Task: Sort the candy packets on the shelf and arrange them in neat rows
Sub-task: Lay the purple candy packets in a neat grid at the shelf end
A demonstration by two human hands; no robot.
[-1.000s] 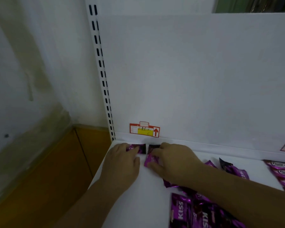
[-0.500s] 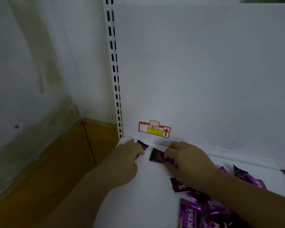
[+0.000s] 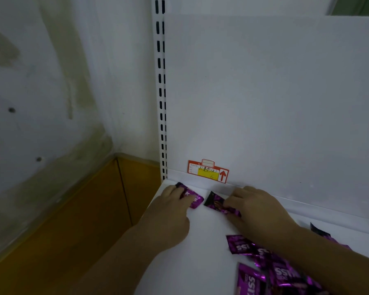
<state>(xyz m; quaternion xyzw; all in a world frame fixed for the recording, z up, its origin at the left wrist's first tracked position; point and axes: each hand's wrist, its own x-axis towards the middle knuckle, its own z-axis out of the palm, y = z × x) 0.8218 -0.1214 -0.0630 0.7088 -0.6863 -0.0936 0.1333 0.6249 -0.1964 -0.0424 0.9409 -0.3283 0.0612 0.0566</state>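
**Packets swung apart at the back corner**

Since a second ago the two purple packets no longer lie end to end. Each now sits at a slant with a bare wedge of shelf between them, and more of the one under my left hand shows than half a second ago.

My left hand (image 3: 170, 211) holds the left packet (image 3: 192, 198), with the fingers curled over its far end and the thumb along its near edge. It lies in the back left corner of the white shelf (image 3: 200, 258). My right hand (image 3: 258, 211) pinches the right packet (image 3: 216, 203) between bent fingertips and thumb, just in front of the back lip.

The shelf is smooth, matt white board. Behind it rises a plain white back panel (image 3: 264, 103), which carries a red and yellow price tag (image 3: 208, 171) just above the lip. A slotted white upright (image 3: 160, 92) marks the shelf's left end. Beyond it are a stained, blotchy wall (image 3: 41, 81) and an ochre floor (image 3: 73, 226).

Open white surface runs from between my forearms towards me. On the near right, under my right forearm, lie the loose packets (image 3: 275, 271), overlapping and crinkled in glossy foil with white lettering. One dark packet end (image 3: 319, 231) pokes out beyond that forearm.
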